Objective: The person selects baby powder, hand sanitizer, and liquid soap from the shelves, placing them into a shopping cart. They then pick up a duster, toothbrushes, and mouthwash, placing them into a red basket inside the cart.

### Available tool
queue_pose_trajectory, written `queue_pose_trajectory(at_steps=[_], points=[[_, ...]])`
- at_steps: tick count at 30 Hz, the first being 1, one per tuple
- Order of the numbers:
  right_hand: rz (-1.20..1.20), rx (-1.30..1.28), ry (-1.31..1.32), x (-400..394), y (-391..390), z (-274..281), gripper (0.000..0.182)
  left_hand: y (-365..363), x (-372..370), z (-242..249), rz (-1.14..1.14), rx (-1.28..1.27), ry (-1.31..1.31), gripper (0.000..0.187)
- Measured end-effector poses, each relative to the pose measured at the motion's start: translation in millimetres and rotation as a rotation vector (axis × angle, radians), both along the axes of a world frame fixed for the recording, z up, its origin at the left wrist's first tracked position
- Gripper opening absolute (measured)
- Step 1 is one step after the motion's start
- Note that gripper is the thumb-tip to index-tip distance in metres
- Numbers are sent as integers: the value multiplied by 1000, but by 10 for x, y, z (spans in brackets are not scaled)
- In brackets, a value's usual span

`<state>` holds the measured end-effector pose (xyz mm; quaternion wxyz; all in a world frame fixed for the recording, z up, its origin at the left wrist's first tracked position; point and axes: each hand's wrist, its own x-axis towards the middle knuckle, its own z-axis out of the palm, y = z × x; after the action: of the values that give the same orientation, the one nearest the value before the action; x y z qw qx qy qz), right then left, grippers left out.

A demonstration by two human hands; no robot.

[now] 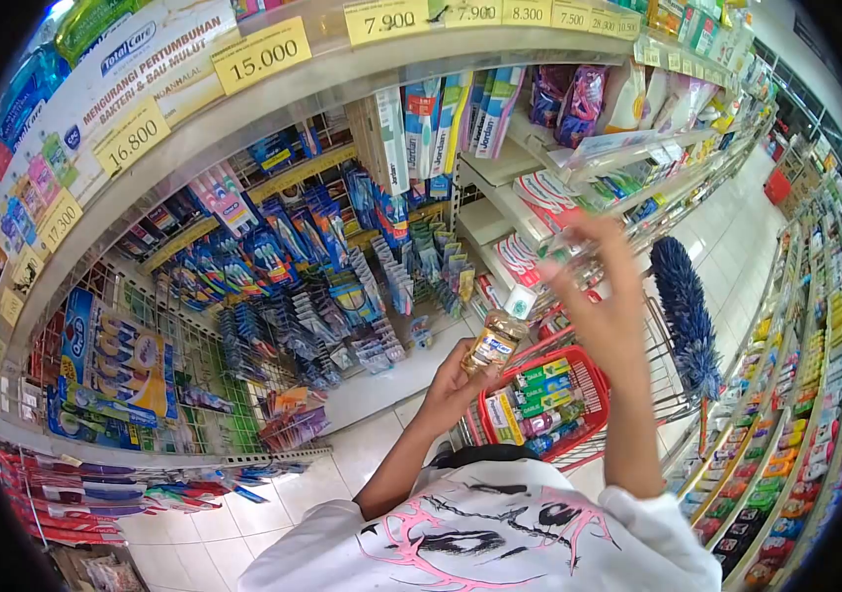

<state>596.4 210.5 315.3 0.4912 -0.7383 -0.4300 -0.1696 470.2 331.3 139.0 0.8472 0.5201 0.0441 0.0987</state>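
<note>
My left hand [455, 383] is closed around a small mouthwash bottle [496, 342] with amber liquid and a white cap, held tilted over the left side of a red shopping basket [603, 426]. My right hand [601, 301] is raised to the right of the bottle, apart from it and smeared by motion. Its fingers curve toward the shelf, and whether they hold anything cannot be made out. In the basket lie green toothpaste boxes [545, 387], a yellow-and-white box [504, 419] and several small bottles [542, 424].
A wire shopping cart [673, 370] holds the basket. A dark blue feather duster [686, 311] stands at its right. Ahead, toothbrushes [283, 247] hang under a shelf edge with price tags [261, 54]. Red-and-white boxes [542, 192] sit on a lower shelf. Stocked shelves [806, 395] line the right.
</note>
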Motion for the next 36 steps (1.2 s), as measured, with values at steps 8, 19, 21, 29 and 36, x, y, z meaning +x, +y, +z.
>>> queue_pose_trajectory(at_steps=[8,19,21,29,36], points=[[389,-241,643,5,-183,-60,43,-188,114,172,66,85,-195,45],[448,386,-203,-32,462,2325,37,-226,-108,-113,-25,165,-30,52],[462,258,-117,23,606,2501,50,-234,-172,-139,-33,165,-2,50],[462,-42,-182,77,914,2525,54,-159,-324,-339,-17,167,64,45],[277,-118,-188,130,1142,2469,43,-45,-382,-503,-64,217,122,42]])
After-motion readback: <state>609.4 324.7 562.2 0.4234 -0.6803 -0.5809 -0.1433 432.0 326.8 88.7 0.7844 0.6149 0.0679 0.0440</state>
